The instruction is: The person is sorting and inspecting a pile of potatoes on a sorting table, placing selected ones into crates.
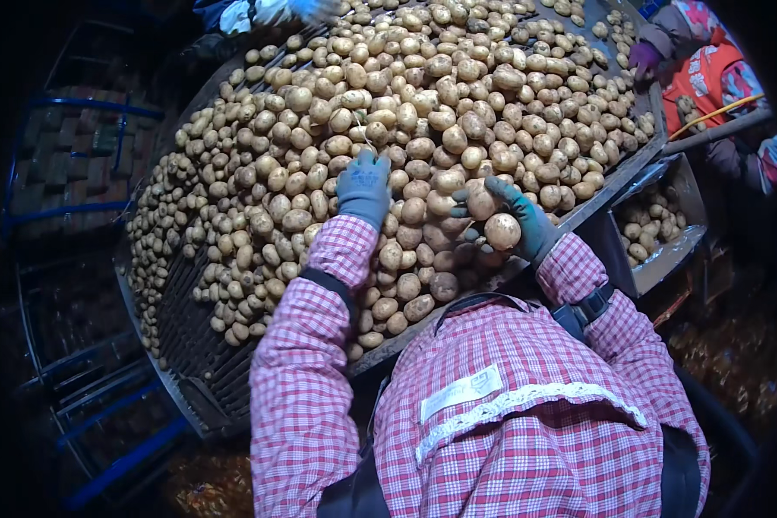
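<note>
A deep heap of potatoes (421, 123) covers a slatted sorting table (188, 324) before me. My left hand (364, 188), in a blue-grey knit work glove, reaches onto the middle of the heap; its fingertips lie among the potatoes, and whether they grip one is not clear. My right hand (524, 217), in a grey-green glove, is palm up near the table's front edge. It holds two potatoes, an upper one (482, 201) against the fingers and a rounder one (502, 231) below it near the palm.
A cardboard box (680, 249) of potatoes stands beyond the table's right edge. One co-worker in an orange vest (699, 81) is at the upper right, another's gloved hand (314, 10) at the top. A blue-edged woven basket (84, 155) and blue metal frames (126, 463) are on the left.
</note>
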A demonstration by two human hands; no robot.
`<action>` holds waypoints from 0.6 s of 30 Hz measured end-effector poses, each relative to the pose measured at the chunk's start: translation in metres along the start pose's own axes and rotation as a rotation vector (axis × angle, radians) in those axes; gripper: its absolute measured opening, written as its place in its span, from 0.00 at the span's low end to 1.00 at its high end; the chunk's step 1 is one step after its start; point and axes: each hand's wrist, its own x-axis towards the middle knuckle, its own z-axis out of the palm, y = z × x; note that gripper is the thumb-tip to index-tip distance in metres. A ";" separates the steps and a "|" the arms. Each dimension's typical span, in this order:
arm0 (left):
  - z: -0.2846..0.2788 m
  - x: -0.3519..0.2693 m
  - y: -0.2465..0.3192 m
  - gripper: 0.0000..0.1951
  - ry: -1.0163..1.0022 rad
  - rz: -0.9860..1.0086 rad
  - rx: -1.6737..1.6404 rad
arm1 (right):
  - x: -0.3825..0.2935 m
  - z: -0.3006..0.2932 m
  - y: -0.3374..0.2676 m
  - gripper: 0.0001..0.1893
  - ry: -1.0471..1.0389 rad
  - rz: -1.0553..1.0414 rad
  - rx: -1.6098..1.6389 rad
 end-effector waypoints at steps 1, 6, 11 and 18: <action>0.000 0.000 -0.003 0.26 0.007 0.003 0.008 | -0.002 -0.010 -0.002 0.32 -0.033 -0.016 0.003; 0.011 -0.010 -0.039 0.26 0.167 -0.188 -0.619 | -0.018 -0.021 -0.005 0.31 -0.025 -0.125 -0.009; -0.031 -0.046 0.057 0.22 -0.185 -0.348 -1.768 | -0.024 -0.039 -0.004 0.32 -0.073 -0.135 0.193; -0.030 -0.060 0.142 0.18 -0.029 0.070 -1.391 | -0.028 -0.061 0.000 0.27 -0.018 -0.038 0.371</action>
